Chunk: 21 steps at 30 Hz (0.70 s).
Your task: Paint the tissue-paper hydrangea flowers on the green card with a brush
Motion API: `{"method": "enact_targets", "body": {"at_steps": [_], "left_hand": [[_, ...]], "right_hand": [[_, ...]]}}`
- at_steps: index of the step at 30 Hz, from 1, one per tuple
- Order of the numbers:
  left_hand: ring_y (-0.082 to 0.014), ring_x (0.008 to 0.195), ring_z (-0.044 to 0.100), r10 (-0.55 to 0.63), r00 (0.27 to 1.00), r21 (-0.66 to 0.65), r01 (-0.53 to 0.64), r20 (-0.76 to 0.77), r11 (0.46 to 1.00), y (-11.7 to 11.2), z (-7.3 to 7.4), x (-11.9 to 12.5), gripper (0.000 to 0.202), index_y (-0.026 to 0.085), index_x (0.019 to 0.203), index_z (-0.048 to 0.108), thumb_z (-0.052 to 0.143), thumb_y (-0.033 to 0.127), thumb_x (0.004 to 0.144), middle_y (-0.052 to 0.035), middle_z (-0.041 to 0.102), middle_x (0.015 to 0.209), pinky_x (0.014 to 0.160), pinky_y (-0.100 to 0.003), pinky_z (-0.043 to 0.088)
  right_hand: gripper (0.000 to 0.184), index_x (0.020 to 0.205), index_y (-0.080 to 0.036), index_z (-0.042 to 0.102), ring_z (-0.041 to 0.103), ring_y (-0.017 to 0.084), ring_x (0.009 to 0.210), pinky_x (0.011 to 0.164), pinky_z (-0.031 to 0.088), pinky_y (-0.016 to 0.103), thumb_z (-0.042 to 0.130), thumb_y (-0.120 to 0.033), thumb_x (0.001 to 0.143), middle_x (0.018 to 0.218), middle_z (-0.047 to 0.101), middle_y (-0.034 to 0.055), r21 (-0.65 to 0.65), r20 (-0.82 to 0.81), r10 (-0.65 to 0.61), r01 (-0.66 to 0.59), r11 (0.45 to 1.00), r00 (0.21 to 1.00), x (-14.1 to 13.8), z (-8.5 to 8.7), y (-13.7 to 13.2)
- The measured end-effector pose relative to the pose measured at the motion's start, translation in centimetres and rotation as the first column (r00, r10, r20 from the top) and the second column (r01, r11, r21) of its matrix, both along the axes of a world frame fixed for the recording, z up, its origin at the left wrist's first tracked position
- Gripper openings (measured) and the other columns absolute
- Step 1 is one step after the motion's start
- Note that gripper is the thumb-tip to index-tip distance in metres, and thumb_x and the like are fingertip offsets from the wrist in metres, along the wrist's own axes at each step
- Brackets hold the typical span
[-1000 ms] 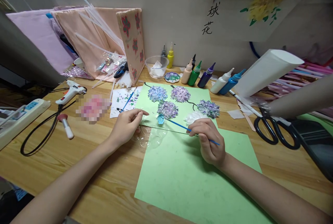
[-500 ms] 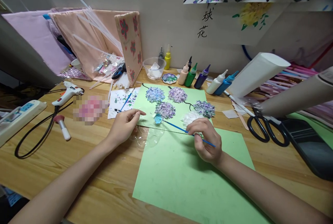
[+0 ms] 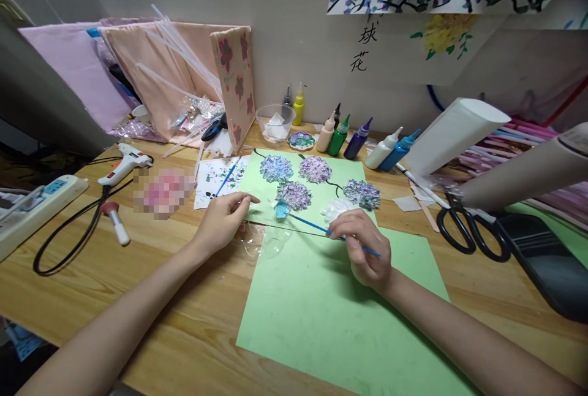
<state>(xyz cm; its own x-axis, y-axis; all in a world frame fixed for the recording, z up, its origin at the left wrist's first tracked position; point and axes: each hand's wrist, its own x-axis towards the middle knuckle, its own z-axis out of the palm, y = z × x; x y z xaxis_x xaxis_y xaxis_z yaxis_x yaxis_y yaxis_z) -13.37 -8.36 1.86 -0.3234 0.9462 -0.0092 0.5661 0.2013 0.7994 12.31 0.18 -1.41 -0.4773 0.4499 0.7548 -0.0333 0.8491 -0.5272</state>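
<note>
My right hand (image 3: 365,249) pinches a thin blue paintbrush (image 3: 312,224); its tip rests on a small blue-painted paper tuft (image 3: 282,209). That tuft lies on a green card (image 3: 349,166) bearing several purple and blue paper flowers, with one white flower (image 3: 339,207) just above my right hand. My left hand (image 3: 225,221) is closed in a pinch at the card's left edge, beside a clear plastic piece (image 3: 266,241); what it holds is too small to name. A larger green sheet (image 3: 331,316) lies in front of me.
Paint bottles (image 3: 358,138), a small palette (image 3: 301,140) and a clear bowl (image 3: 274,121) line the back. Black scissors (image 3: 473,230) and paper rolls (image 3: 452,132) sit right. A glue gun (image 3: 126,160), cable, power strip (image 3: 32,206) and pink canvases (image 3: 138,71) are left.
The brush and both hands have barely shifted on the card; the small differences come mostly from my head moving.
</note>
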Motion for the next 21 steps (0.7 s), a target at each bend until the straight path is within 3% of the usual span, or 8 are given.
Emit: {"method": "enact_targets", "body": {"at_steps": [5,8,11,13,17,21], "left_hand": [[-0.0131,0.043,0.056,-0.005,1.0,-0.002,0.005,0.011,1.0,0.0,0.1,0.1,0.034,0.017,0.093,0.069,0.045,0.041,0.089,0.0055,0.051,0.047,0.047,-0.022,0.039],[-0.0135,0.044,0.056,-0.016,0.999,0.004,0.016,0.05,1.0,-0.2,0.0,0.2,0.034,0.018,0.094,0.068,0.045,0.042,0.089,0.0062,0.048,0.046,0.049,-0.022,0.04],[-0.0133,0.046,0.056,-0.016,0.996,-0.005,0.016,0.084,1.0,-0.5,-0.2,0.8,0.035,0.018,0.097,0.067,0.046,0.045,0.089,0.0064,0.049,0.046,0.051,-0.022,0.04],[-0.0132,0.047,0.055,-0.027,0.992,-0.024,0.03,0.123,0.999,-0.7,-0.4,1.6,0.037,0.019,0.099,0.065,0.045,0.048,0.09,0.0058,0.051,0.047,0.048,-0.021,0.039],[-0.0115,0.045,0.05,-0.066,0.967,-0.022,0.074,0.244,0.997,-0.8,-0.8,3.8,0.039,0.019,0.101,0.062,0.044,0.052,0.09,0.0048,0.056,0.052,0.045,-0.02,0.038],[-0.0098,0.043,0.046,-0.012,0.934,0.038,-0.002,0.357,0.999,0.0,-1.0,6.6,0.036,0.018,0.095,0.06,0.044,0.049,0.091,0.0047,0.054,0.051,0.043,-0.019,0.037]], "right_hand": [[0.024,0.083,-0.022,0.059,0.057,0.02,0.072,0.066,0.044,0.037,0.037,-0.017,0.089,0.075,0.064,0.0045,-0.033,-0.061,-0.022,0.02,0.999,0.998,0.0,-0.1,-0.4],[0.027,0.086,-0.022,0.063,0.061,0.02,0.077,0.069,0.047,0.038,0.037,-0.024,0.093,0.077,0.067,0.0048,-0.139,-0.134,-0.08,0.061,0.988,0.988,0.4,0.8,-0.1],[0.032,0.089,-0.022,0.065,0.065,0.021,0.08,0.072,0.049,0.038,0.037,-0.035,0.096,0.082,0.069,0.0061,-0.33,-0.249,-0.274,0.185,0.926,0.929,2.2,2.0,1.3],[0.028,0.089,-0.021,0.064,0.066,0.02,0.08,0.072,0.05,0.036,0.043,-0.039,0.094,0.082,0.068,0.0054,-0.449,-0.236,-0.365,0.232,0.863,0.901,4.0,2.3,2.4],[0.016,0.082,-0.02,0.06,0.064,0.015,0.074,0.073,0.051,0.031,0.06,-0.036,0.086,0.077,0.065,0.0009,-0.589,-0.16,-0.412,0.248,0.769,0.897,7.0,0.9,3.8],[0.023,0.078,-0.02,0.056,0.064,0.014,0.07,0.068,0.052,0.029,0.054,-0.04,0.089,0.075,0.062,-0.0004,-0.671,-0.195,-0.345,0.131,0.729,0.918,7.7,-1.0,4.0]]}}
